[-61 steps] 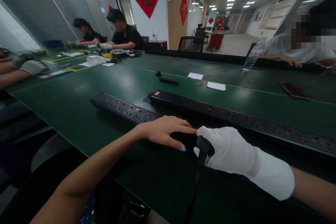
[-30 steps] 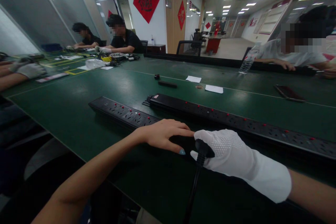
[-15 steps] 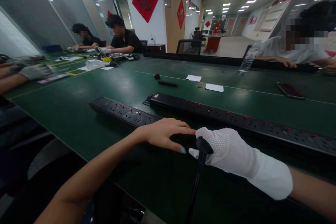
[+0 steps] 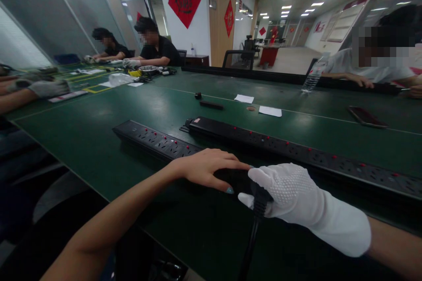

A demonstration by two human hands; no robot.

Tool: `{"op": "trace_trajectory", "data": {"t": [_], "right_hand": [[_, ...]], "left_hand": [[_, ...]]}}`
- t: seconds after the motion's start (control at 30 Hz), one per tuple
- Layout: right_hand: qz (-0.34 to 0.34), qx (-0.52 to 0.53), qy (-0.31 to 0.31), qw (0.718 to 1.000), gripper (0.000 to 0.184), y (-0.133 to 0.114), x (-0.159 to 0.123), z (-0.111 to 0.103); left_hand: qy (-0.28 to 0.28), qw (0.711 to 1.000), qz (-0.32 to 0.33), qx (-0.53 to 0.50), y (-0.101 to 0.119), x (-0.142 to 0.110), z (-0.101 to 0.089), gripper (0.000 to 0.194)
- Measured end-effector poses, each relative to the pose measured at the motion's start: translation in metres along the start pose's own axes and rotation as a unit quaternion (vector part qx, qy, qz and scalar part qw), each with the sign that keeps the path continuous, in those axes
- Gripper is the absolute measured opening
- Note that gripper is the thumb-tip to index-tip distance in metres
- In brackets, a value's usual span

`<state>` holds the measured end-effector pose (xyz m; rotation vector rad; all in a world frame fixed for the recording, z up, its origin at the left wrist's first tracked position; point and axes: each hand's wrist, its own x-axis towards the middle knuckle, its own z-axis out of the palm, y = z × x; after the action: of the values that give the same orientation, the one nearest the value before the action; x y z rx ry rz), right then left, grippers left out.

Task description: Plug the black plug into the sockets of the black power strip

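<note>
My bare left hand [image 4: 206, 169] lies flat on the near black power strip [image 4: 154, 141], fingers stretched out and pressing it to the green table [image 4: 82, 127]. My right hand [image 4: 290, 193], in a white glove, is closed round a black plug [image 4: 260, 197] at that strip, right beside my left fingertips. The plug's black cable [image 4: 249, 246] runs down toward me over the table edge. A second, longer black power strip [image 4: 296, 151] with red switches lies just behind.
Two white paper slips [image 4: 270, 111] and a small black bar [image 4: 211, 105] lie mid-table. A phone [image 4: 367, 117] and a water bottle [image 4: 311, 79] sit at the right. Other people work at the far left, back and right; a gloved hand [image 4: 46, 88] rests at left.
My gloved right hand with the plug has shifted slightly right and toward me. My left hand stays flat on the strip.
</note>
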<state>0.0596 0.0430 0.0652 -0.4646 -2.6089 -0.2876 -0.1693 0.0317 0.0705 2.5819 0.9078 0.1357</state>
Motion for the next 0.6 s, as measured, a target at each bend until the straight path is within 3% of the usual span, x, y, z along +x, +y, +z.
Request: {"op": "trace_trajectory", "data": {"t": [0.17,0.27,0.4,0.5,0.6], "right_hand": [[-0.013,-0.123,0.025,0.992,0.052,-0.001,0.001,-0.007],[0.002,-0.139,0.012,0.99,0.05,0.001,0.001,-0.006],[0.05,-0.073,-0.003,0.996,0.036,0.003,0.003,-0.003],[0.115,0.02,-0.052,0.992,0.038,0.0,0.013,0.0],[0.14,0.053,-0.075,0.986,0.041,-0.005,0.028,0.003]], "left_hand": [[0.005,1.0,0.002,0.024,0.003,0.0,0.001,0.063],[0.015,0.998,-0.011,0.052,0.005,-0.002,0.001,0.07],[0.037,0.992,-0.052,0.109,0.003,-0.003,0.0,0.086],[0.044,0.989,-0.076,0.116,0.0,-0.004,0.0,0.092],[0.046,0.992,-0.081,0.089,-0.004,-0.004,0.0,0.093]]}}
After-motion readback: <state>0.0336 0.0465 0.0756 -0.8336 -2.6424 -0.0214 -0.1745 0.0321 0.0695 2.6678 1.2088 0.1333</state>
